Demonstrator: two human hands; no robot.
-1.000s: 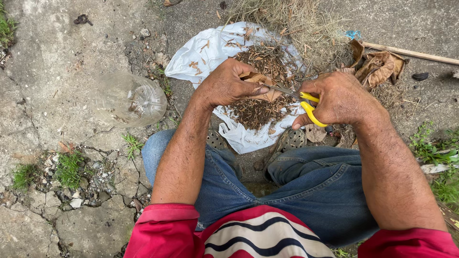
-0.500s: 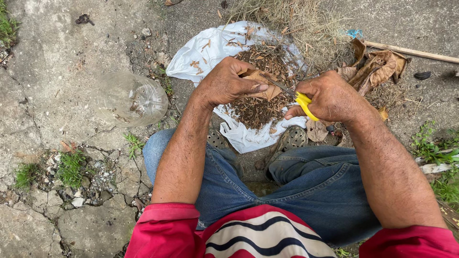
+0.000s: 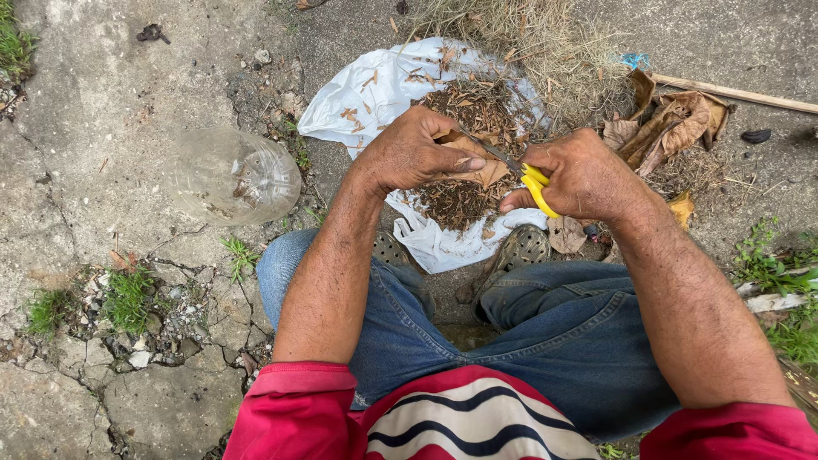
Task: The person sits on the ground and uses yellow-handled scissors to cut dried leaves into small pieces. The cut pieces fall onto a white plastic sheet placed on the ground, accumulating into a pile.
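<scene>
Pinching a dry brown curled leaf (image 3: 479, 167) in our left hand (image 3: 415, 156) above the white plastic sheet (image 3: 375, 89), our right hand (image 3: 579, 175) fingers grip yellow-handled scissors (image 3: 524, 175) beside it. Brittle and light, it likely needs gentle holding near its stiffer midrib.

cracked concrete ground (image 3: 94, 111), grass tufts (image 3: 128, 298), daylight.

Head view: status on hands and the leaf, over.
Left hand grips dry leaf. Right hand shut on yellow-handled scissors, blades at the leaf. White plastic sheet with cut bits below. Nothing in the way.
</scene>
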